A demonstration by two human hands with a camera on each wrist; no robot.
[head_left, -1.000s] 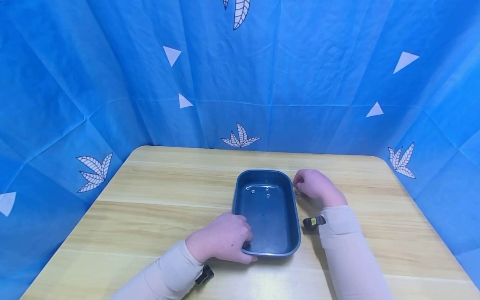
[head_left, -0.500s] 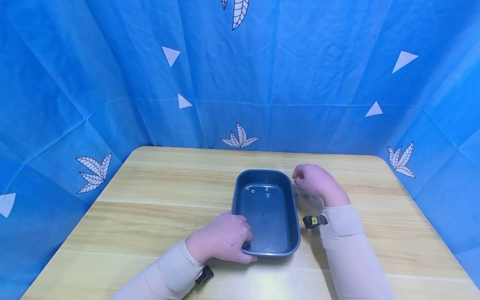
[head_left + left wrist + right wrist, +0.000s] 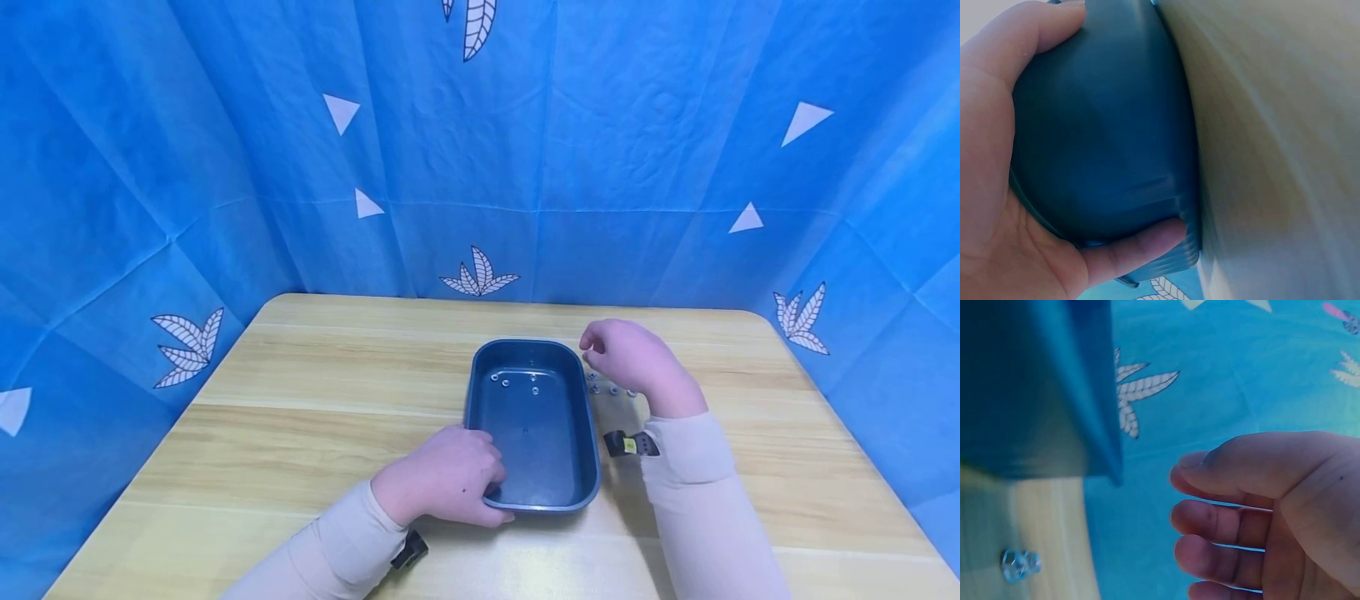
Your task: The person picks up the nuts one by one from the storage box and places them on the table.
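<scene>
A dark blue rectangular tray (image 3: 528, 442) sits on the table with several small metal nuts (image 3: 506, 383) inside near its far end. My left hand (image 3: 450, 475) grips the tray's near left corner, fingers over the rim; the left wrist view shows the thumb and a finger against the outer wall. My right hand (image 3: 633, 358) hovers beside the far right corner, thumb and index finger brought together. I cannot tell whether a nut is between those fingertips. Below that hand, several more nuts (image 3: 613, 390) lie on the table; the right wrist view shows nuts (image 3: 1016, 565) close up.
A light wood table (image 3: 315, 375) carries everything. Blue cloth (image 3: 600, 150) with leaf and triangle prints hangs behind the table and on both sides.
My right hand has risen away from the nuts beside the tray and shifted slightly toward the tray's far corner, uncovering those nuts. My left hand and the tray stay put.
</scene>
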